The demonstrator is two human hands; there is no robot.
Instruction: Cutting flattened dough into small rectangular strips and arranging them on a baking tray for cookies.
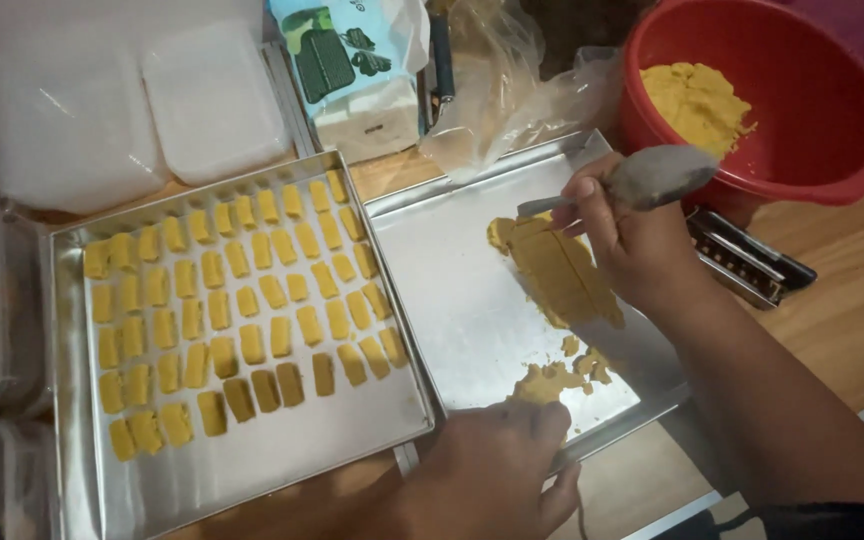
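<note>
Gripping a spoon (642, 180), right hand (632, 245) closes around its handle, just right of the dough slab (552, 270) on the right tray (452, 300). Left hand (492, 470) rests on that tray's near edge, touching dough scraps (552, 380); grip unclear. Left tray (252, 450) holds cut pieces (237, 310); red bowl (812, 100) behind.

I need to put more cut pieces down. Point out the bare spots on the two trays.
Left tray: a bare strip along its near edge, below the rows of dough pieces; the upper part is packed. Right tray: its left half is bare, between the shared rim and the dough slab. Its right side is crowded by the right hand and scraps.
</note>
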